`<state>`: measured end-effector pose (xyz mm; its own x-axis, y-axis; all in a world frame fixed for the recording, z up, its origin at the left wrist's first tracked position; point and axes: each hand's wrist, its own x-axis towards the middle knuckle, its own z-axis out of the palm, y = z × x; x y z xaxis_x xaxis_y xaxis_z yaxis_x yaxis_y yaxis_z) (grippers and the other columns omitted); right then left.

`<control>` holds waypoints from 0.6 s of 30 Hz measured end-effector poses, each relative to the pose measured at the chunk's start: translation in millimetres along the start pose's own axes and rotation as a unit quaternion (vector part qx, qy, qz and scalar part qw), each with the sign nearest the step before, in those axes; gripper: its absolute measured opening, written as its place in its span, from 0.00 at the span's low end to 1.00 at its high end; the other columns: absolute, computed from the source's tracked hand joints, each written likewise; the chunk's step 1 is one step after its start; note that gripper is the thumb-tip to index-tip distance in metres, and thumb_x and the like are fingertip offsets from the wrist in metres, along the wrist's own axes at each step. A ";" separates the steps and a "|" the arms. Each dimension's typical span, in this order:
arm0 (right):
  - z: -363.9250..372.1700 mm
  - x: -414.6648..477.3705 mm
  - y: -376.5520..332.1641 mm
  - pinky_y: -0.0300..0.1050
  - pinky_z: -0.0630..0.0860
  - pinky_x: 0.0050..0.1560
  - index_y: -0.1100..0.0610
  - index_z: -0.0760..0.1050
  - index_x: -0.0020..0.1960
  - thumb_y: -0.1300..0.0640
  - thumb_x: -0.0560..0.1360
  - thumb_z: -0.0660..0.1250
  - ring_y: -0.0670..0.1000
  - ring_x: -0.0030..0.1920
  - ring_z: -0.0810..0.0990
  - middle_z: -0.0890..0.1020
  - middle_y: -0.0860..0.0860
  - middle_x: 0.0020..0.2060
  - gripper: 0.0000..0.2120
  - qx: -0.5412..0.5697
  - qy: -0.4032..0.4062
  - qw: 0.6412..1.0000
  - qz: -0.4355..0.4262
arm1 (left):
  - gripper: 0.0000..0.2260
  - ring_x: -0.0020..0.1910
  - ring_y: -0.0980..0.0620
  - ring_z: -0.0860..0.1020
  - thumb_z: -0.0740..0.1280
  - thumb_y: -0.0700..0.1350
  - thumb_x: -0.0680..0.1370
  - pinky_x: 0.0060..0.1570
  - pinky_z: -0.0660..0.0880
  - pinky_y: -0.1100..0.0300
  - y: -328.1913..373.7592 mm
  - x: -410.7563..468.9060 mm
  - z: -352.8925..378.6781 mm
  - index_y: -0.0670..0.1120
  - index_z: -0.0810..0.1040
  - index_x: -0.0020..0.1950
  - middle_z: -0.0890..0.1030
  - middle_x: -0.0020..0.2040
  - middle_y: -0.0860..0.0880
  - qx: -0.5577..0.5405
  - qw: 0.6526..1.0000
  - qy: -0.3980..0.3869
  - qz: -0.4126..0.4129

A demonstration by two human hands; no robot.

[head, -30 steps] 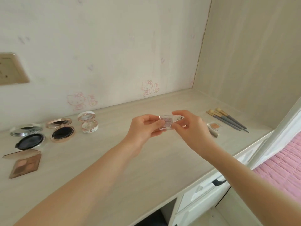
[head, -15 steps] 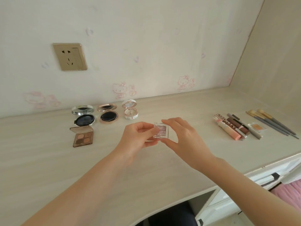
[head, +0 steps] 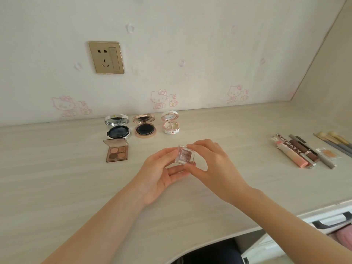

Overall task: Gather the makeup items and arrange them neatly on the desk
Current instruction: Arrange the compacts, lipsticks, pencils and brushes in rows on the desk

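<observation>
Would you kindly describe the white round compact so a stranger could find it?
Below the gold wall socket, three open round compacts sit in a row on the desk. The white compact is rightmost, the only one without a dark pan.

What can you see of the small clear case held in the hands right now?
The clear square case is small, with walls that look like transparent plastic and pinkish-mauve glittery colour inside. It is tilted, face toward the camera, and held above the desk. The left hand holds its left edge with fingers beneath; the right hand pinches its right side. Whether its lid is open cannot be told.
</observation>
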<state>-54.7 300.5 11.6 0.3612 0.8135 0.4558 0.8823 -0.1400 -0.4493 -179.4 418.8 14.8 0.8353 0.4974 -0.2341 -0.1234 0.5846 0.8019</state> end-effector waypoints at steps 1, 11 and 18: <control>0.7 0.3 -0.6 0.38 0.69 0.57 0.51 0.73 0.66 0.48 0.74 0.69 0.48 0.59 0.72 0.74 0.45 0.58 0.22 0.000 0.000 1.000 0.002 | 0.13 0.54 0.35 0.81 0.65 0.41 0.77 0.50 0.80 0.49 -0.3 0.3 -0.8 0.38 0.78 0.59 0.81 0.56 0.36 -0.008 1.000 -0.001 -0.003; 4.6 4.8 -10.5 0.40 0.72 0.52 0.53 0.74 0.63 0.51 0.70 0.72 0.49 0.52 0.73 0.76 0.46 0.52 0.23 -0.024 0.022 0.999 -0.023 | 0.14 0.49 0.41 0.81 0.68 0.44 0.73 0.47 0.81 0.51 -5.5 3.6 -3.1 0.37 0.82 0.53 0.81 0.53 0.37 -0.013 1.000 -0.016 -0.007; 4.5 8.6 -13.8 0.30 0.69 0.54 0.51 0.76 0.62 0.54 0.67 0.76 0.41 0.52 0.75 0.76 0.43 0.50 0.24 0.102 0.016 0.994 0.027 | 0.12 0.48 0.43 0.79 0.68 0.45 0.73 0.48 0.80 0.49 -3.9 3.6 -6.5 0.39 0.84 0.50 0.82 0.51 0.41 -0.031 0.999 -0.024 -0.017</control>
<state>-65.1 312.0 18.3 0.4195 0.7887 0.4495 0.7827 -0.0634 -0.6192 -179.4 422.5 7.3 0.8639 0.4467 -0.2325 -0.1262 0.6391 0.7587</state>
